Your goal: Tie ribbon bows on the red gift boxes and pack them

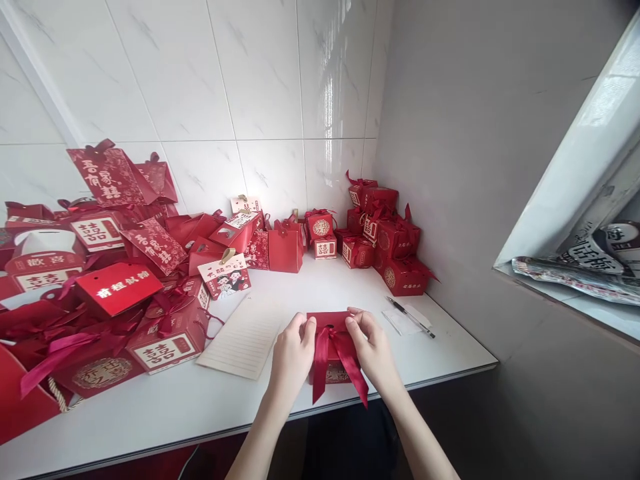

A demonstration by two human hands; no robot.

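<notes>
A red gift box (332, 375) with a dark red ribbon (321, 363) stands close to the table's front edge. The ribbon's two tails hang down its front, and a small dark hole shows in the top flap. My left hand (294, 350) pinches the flap's left corner between thumb and fingers. At the right corner, my right hand (371, 343) pinches the same flap. Both thumbs lie on the near side, with fingertips partly hidden behind the flap. The box's lower front carries a pale printed pattern, partly covered by the ribbon.
Many red gift boxes (165, 350) are heaped on the left of the white table (280, 407). More boxes (397, 240) are stacked in the right corner. Lined paper (245, 340) lies left of my hands. A pen (410, 316) rests on white paper at right.
</notes>
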